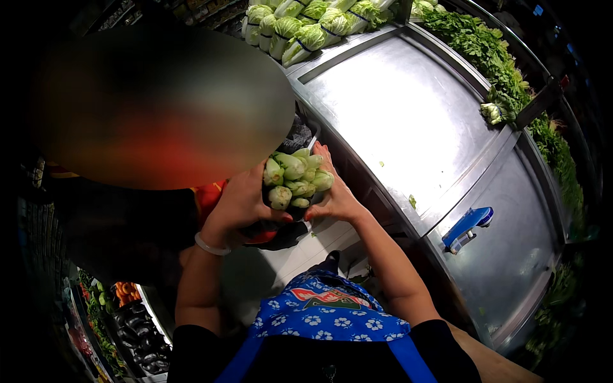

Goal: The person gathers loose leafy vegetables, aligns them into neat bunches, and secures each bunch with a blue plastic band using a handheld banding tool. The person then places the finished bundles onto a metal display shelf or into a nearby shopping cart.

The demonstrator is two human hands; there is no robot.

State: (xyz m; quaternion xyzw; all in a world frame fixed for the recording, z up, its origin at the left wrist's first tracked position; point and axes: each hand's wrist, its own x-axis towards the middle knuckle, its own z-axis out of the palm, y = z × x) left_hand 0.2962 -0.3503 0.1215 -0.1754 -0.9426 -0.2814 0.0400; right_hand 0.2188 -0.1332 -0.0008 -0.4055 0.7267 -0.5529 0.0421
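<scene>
My left hand and my right hand cup a bunch of leafy vegetables from both sides. Its pale green, cut stem ends point up toward me, and the leaves below are hidden. A white bangle circles my left wrist. Just beyond the bunch, dark plastic wrapping shows inside a light-rimmed container, partly covered by the blurred patch. To the right of my right hand runs a stainless steel display counter, which neither hand touches.
A blue tape dispenser lies on the counter's nearer panel. Banded napa cabbages are stacked at the far end. Leafy greens line the back, with a small bundle beside them. Another person stands close on the left; eggplants fill a lower-left display.
</scene>
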